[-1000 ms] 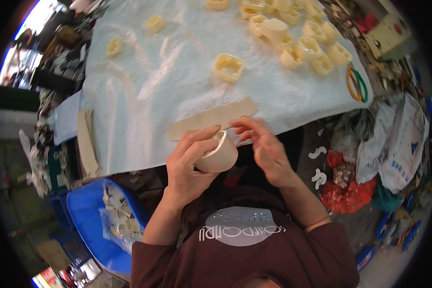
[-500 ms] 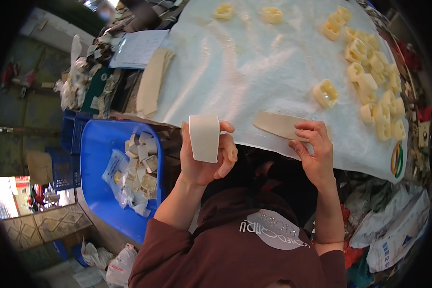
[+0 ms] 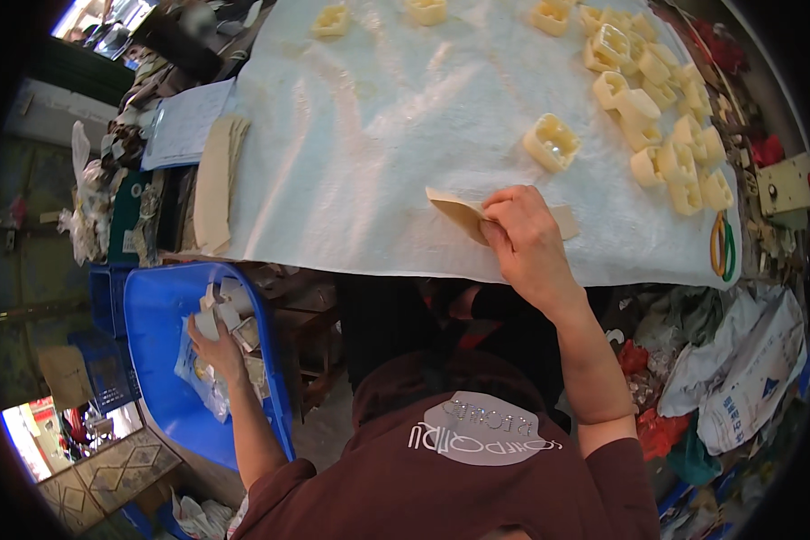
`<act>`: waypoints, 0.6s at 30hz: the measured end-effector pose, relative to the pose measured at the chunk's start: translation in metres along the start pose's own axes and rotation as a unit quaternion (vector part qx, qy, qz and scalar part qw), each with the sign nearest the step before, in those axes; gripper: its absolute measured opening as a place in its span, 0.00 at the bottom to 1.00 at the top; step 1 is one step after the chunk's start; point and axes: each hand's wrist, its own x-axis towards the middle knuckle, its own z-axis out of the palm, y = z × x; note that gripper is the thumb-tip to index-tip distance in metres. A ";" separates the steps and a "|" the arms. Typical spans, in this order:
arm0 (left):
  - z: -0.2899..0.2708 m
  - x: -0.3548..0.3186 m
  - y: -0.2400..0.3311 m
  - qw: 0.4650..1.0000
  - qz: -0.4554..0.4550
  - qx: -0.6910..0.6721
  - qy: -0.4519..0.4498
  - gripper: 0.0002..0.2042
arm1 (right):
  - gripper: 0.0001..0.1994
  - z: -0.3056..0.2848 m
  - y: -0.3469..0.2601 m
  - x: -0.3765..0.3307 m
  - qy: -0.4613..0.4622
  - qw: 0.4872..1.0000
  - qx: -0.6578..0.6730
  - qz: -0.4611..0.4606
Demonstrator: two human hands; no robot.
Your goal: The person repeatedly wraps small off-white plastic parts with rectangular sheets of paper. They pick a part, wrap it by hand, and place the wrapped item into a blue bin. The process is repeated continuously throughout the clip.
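Down in the blue tub (image 3: 283, 396) at the left, my left hand (image 3: 220, 349) has its fingers round a smooth, off-white tapered piece (image 3: 207, 322). Other off-white pieces (image 3: 241, 333) and a clear plastic bag (image 3: 209, 389) lie in the tub around it. My right hand (image 3: 524, 236) pinches a tan strip (image 3: 459, 214) near the table's front edge. The strip's left end is lifted and bent off the white sheet, and its other end shows to the right of my hand. Beyond that hand stands a pale-yellow hollow piece (image 3: 552, 142).
A white sheet (image 3: 360, 180) covers the table. Many pale-yellow pieces (image 3: 639, 108) are heaped at its right, near green and yellow bands (image 3: 723, 247). A stack of tan strips (image 3: 218, 184) and papers (image 3: 187, 124) lie at its left edge. Plastic bags (image 3: 747, 378) fill the lower right.
My left hand has gone from in front of me, left and down into the tub, with the off-white piece. My right hand has closed on the tan strip and lifted its left end. The view has shifted.
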 end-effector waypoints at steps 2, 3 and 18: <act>0.003 -0.007 -0.022 0.982 -0.109 0.081 -0.129 0.32 | 0.05 -0.006 0.002 -0.002 0.033 0.989 0.114 0.083; 0.006 -0.008 -0.029 0.978 -0.135 0.113 -0.112 0.33 | 0.04 -0.008 0.006 -0.004 0.061 0.977 0.169 0.112; -0.031 -0.117 0.323 0.711 0.602 -0.288 -0.220 0.21 | 0.11 -0.010 0.021 -0.007 0.154 0.977 0.125 0.072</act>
